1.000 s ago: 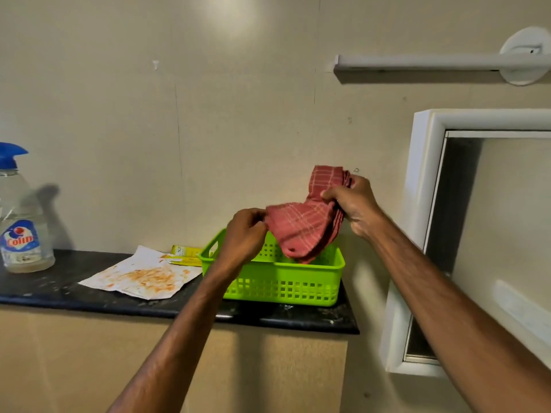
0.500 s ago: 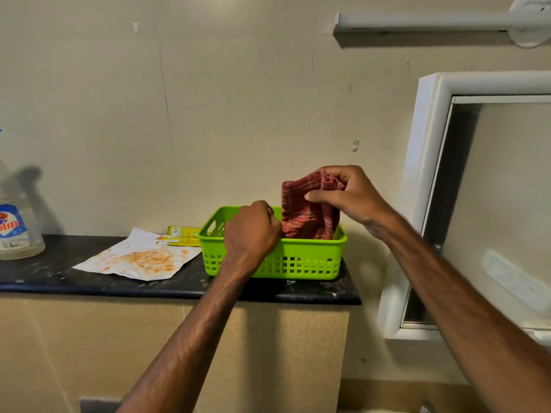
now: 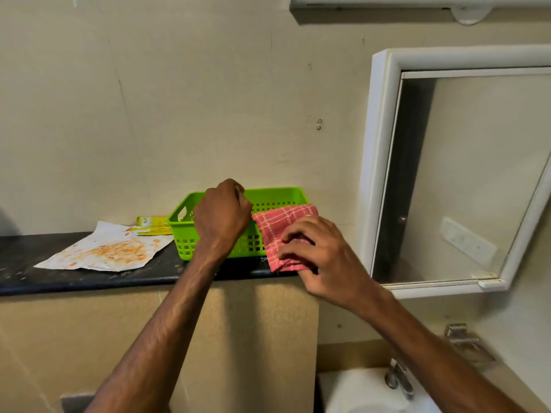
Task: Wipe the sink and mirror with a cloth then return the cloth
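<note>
The white-framed mirror [image 3: 465, 174] hangs just right of the dark ledge [image 3: 89, 275], above the sink [image 3: 357, 389]. At the ledge's right end, the right hand [image 3: 325, 263] pinches the folded red cloth [image 3: 283, 222] before the green basket [image 3: 277, 195]'s front corner. The left hand [image 3: 222, 217] curls at its near rim, hold unclear.

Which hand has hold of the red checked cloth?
The right hand, nearer the mirror: it pinches the cloth in front of the green basket. The left hand is curled over the basket, what it grips hidden.
</note>
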Motion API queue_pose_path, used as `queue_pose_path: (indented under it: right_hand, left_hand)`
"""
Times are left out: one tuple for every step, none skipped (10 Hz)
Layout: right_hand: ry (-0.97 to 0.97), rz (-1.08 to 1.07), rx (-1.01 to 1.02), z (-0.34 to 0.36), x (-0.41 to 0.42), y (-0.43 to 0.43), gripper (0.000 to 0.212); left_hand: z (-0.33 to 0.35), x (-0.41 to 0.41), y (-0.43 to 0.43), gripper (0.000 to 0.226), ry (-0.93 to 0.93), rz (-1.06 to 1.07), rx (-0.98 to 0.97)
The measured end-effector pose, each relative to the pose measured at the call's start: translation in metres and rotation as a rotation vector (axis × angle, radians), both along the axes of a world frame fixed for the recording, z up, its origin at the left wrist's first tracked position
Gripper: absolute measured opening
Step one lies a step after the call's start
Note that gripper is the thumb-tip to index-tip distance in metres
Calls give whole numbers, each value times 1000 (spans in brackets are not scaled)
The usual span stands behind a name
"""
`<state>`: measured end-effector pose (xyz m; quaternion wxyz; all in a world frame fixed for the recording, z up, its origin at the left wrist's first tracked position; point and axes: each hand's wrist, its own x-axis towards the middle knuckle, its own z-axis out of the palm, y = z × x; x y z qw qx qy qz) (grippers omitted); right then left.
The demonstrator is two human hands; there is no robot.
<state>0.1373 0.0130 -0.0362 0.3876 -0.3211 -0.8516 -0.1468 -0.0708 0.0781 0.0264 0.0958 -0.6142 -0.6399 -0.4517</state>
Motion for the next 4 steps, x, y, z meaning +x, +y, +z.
queue_pose_path:
  right_hand:
    - [-57, -9, 39, -28, 0, 1, 38]
    - [-31, 57, -49, -40, 7, -7, 49]
    - [142, 153, -59, -31, 24, -22, 46]
    - [329, 63, 43, -9, 57, -31, 36]
  left_hand:
    - [-2, 2, -4, 31, -54, -36, 112]
    - [-9, 5, -12, 28, -40, -102, 213]
    - [-12, 19, -30, 25, -15, -162, 313]
    - [-6, 54, -49, 23, 76, -268, 436]
